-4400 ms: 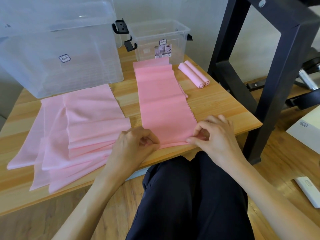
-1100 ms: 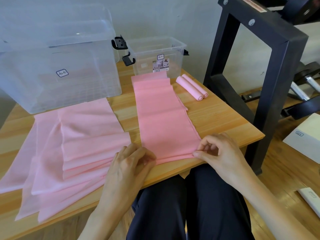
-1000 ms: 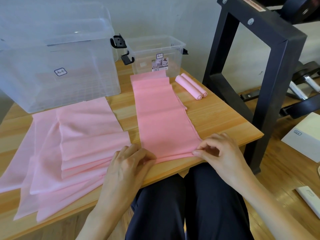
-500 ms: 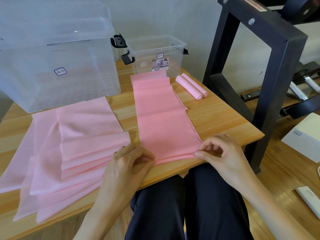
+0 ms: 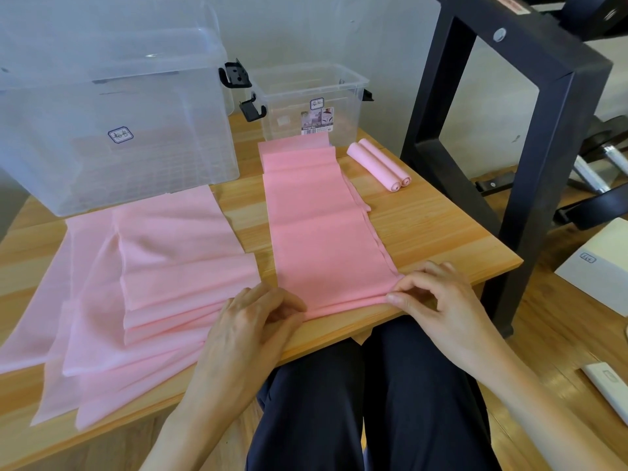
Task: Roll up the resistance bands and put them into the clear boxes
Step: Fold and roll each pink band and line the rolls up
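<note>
Right hand (image 5: 438,300): thumb and forefinger pinch the near right corner of the flat pink band (image 5: 323,229), the other fingers curled above it. Left hand (image 5: 251,321): fingers curled, tips pinching the near left corner of the same band; this grip is partly hidden behind the knuckles. The near edge of the band shows a low fold between the two hands.

Taking this band as the landmark: it lies lengthwise on the wooden bench (image 5: 428,226), near end at the bench's front edge, far end touching the small clear box (image 5: 306,96). Just right of its far end lie two rolled pink bands (image 5: 379,164), side by side and touching. Left of it, a loose stack of unrolled pink bands (image 5: 142,283) is fanned out across the bench. Beyond that stack, far left of the landmark band, stands the large clear box (image 5: 112,107), lid on. Black latches show on both boxes. Right of the bench stands a black metal frame (image 5: 530,158). Dark trousers show below the bench edge.
</note>
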Demonstrator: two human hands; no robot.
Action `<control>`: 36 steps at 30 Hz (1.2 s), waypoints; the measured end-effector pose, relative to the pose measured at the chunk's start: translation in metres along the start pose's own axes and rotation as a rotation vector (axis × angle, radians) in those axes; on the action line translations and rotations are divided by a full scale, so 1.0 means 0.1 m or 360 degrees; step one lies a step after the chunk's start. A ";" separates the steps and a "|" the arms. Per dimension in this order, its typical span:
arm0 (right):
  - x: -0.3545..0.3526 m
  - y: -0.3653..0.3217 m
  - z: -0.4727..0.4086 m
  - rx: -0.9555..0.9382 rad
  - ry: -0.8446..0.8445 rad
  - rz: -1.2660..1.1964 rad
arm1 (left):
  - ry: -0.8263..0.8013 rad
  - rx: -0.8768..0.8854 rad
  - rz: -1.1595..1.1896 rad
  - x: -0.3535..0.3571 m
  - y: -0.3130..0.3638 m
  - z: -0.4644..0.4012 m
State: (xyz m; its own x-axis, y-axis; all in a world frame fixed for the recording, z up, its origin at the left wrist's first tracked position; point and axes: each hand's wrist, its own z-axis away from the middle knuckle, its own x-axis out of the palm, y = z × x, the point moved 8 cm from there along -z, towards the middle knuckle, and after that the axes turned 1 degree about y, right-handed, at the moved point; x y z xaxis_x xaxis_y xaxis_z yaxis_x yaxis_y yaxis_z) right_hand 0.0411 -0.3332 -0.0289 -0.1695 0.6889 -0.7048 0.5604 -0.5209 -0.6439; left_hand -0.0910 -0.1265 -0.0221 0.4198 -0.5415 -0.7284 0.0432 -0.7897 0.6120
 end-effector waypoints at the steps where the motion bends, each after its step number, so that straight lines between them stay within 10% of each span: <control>1: 0.00 -0.01 0.00 -0.0004 0.0004 0.0024 | 0.0023 -0.0017 0.0015 -0.01 0.00 0.00; 36: -0.03 -0.04 -0.04 -0.0034 -0.0072 -0.0103 | 0.0065 -0.0045 -0.0104 -0.05 0.00 0.09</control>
State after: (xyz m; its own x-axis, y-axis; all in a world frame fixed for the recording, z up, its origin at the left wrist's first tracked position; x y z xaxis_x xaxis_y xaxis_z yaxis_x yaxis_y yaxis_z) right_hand 0.0424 -0.3313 -0.0234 -0.2418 0.6971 -0.6749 0.5644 -0.4648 -0.6823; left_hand -0.1015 -0.1264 -0.0216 0.4517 -0.4762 -0.7545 0.0975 -0.8142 0.5723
